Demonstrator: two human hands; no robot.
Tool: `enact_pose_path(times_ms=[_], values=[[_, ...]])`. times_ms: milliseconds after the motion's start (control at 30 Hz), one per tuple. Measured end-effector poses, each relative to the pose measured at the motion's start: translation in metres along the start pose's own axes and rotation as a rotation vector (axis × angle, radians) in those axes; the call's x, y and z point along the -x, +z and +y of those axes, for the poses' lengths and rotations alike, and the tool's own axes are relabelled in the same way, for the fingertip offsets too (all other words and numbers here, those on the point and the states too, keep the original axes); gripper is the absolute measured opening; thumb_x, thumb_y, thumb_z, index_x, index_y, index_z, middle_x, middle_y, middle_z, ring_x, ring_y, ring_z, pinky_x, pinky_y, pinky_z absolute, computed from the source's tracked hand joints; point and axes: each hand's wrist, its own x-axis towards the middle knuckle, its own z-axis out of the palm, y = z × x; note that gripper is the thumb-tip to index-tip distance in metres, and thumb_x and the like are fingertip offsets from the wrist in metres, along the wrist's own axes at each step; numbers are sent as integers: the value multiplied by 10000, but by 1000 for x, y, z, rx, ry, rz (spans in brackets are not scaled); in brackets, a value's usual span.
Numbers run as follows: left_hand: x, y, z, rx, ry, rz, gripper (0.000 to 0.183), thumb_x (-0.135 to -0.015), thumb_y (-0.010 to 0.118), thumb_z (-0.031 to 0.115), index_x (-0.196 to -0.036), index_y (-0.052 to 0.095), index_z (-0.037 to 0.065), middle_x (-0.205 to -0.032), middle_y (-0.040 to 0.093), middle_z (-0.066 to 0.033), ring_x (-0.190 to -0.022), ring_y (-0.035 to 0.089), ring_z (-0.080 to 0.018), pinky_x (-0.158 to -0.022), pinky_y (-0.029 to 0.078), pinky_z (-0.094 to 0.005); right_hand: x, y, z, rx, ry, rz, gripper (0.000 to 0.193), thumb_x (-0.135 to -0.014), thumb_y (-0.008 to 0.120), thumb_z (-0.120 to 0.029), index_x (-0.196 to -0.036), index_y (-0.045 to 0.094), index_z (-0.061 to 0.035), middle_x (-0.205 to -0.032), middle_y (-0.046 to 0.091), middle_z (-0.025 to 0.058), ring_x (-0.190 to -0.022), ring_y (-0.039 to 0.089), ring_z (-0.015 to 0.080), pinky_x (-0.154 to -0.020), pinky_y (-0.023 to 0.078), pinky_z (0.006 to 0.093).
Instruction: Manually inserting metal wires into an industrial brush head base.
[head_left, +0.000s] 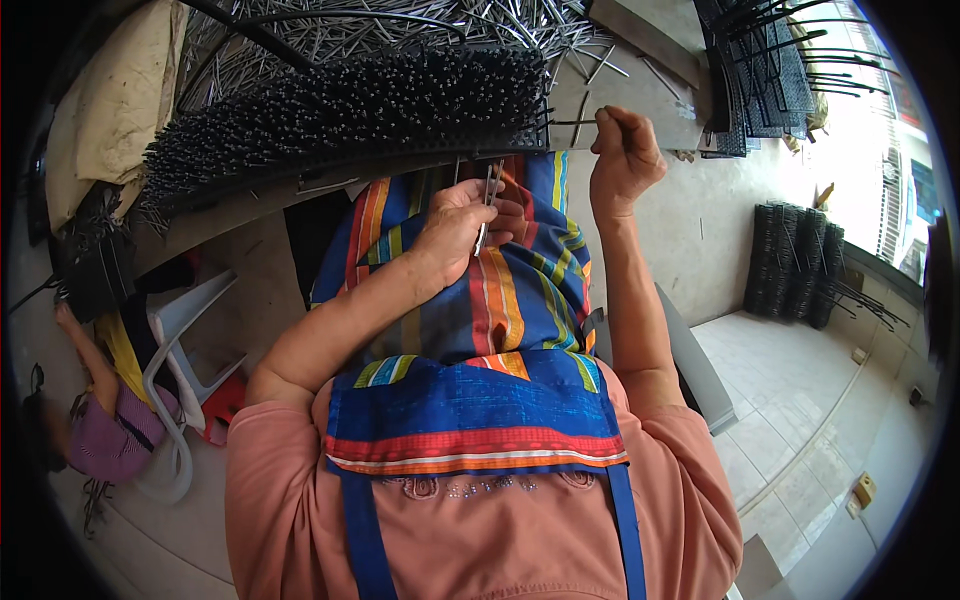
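My left hand [468, 228] is closed around a few thin silver metal strips [490, 200], which stick up past the fingers over my lap. Just beyond it stands a long black rack [350, 150], its top crowded with rows of small dark upright pins [380, 95]. A thin dark rod [573, 122] juts from the rack's right end and reaches the fingertips of my right hand [630, 160]. Those fingers are curled and pinched together at the rod's outer end. The fingers hide exactly how they grip it.
Loose silver strips [400, 35] lie heaped behind the rack. Black mesh racks with rods [765, 80] stand at upper right, and more dark racks [790, 260] stand on the floor. Another person [115, 425] sits at left beside a white plastic chair [190, 320]. A striped apron [470, 410] covers my lap.
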Motion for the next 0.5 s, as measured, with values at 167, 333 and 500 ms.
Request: enact_pose_path(times_ms=[167,333,500], values=[[3,0,4,-15,12,-5,181,-945,527,40,-1114,590,27,-991,703,-129,-858,699,-185,-706,555,-281,-2,15,3,240,-210,-116,49,-807,723,21,-842,701,-5,-718,648,25,-600,569,67,-542,446,216],[8,5,8,-68,12,64,191,-950,534,55,-1125,604,23,-953,712,-112,-798,693,-153,-681,547,-269,-1,26,1,391,-380,-236,110,-773,749,-23,-875,719,-52,-781,655,62,-642,637,179,-584,492,279],[5,4,4,13,28,24,160,-950,514,70,-1025,653,42,-858,709,-71,-740,692,-138,-624,525,-252,8,22,-3,580,-501,-328,227,-790,718,-43,-1010,721,-98,-890,639,49,-691,646,220,-593,498,309]])
